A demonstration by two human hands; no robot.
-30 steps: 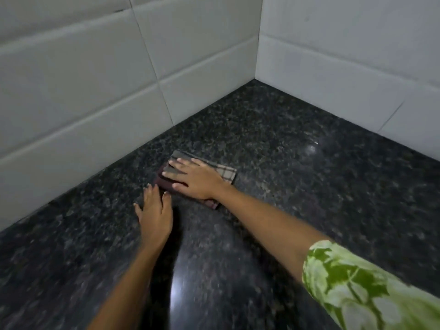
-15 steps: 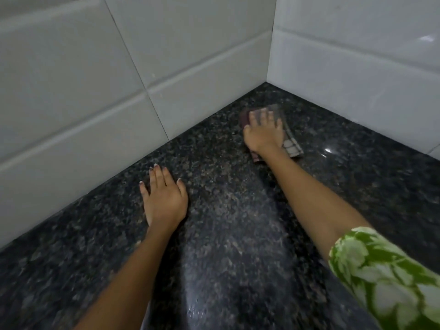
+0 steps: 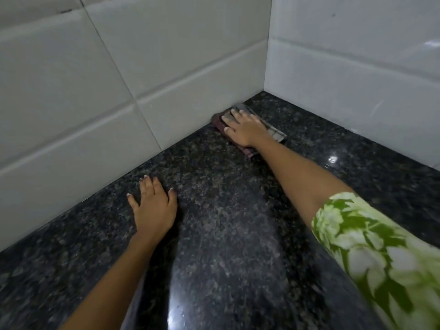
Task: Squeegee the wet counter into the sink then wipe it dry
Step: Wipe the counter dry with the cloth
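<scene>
A folded checked cloth (image 3: 273,132), dark red and grey, lies flat on the dark speckled granite counter (image 3: 226,222), against the foot of the left tiled wall near the corner. My right hand (image 3: 245,129) presses down on it, palm flat and fingers spread toward the wall, covering most of it. My left hand (image 3: 153,206) rests flat on the bare counter nearer to me, fingers apart, holding nothing. No squeegee and no sink are in view.
White tiled walls (image 3: 119,79) meet in a corner (image 3: 267,67) just beyond the cloth and bound the counter on the left and at the back. Light glints off the counter (image 3: 332,159) to the right of the cloth.
My right hand has slid the cloth from the middle of the counter out to the corner, then left along the wall's foot. My left hand stays planted on the counter.
</scene>
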